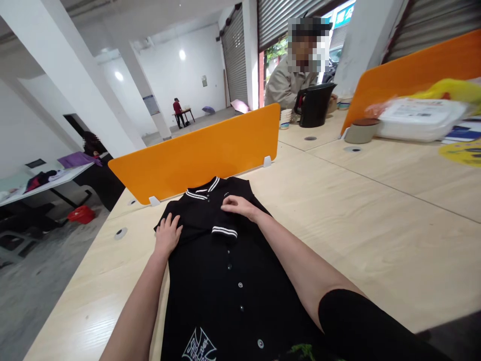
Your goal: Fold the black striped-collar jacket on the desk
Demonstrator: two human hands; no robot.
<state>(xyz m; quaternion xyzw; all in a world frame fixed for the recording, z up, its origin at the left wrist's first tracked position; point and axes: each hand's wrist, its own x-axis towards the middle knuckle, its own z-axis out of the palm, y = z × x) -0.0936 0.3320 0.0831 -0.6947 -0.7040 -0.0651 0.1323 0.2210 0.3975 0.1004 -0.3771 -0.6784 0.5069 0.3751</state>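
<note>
A black short-sleeved shirt (pixel 203 281) lies front up on the table, with white stripes on its collar, buttons down the middle and a pale emblem low on the front. One sleeve is folded across the chest, its white-striped cuff (pixel 224 231) resting near the buttons. My left hand (pixel 169 233) is flat on the shirt's left shoulder edge, fingers spread. On the other side of the chest, my right hand (pixel 241 206) has its fingers bent together against the black cloth, just above the cuff. My right forearm hides part of the shirt's right side.
An orange divider (pixel 203 150) stands behind the collar. Past it are a black kettle (pixel 315 106), paper cups (pixel 285 119) and a person in a light jacket (pixel 281 85). White plastic boxes (pixel 421 118) and a round container (pixel 361 131) sit at the far right.
</note>
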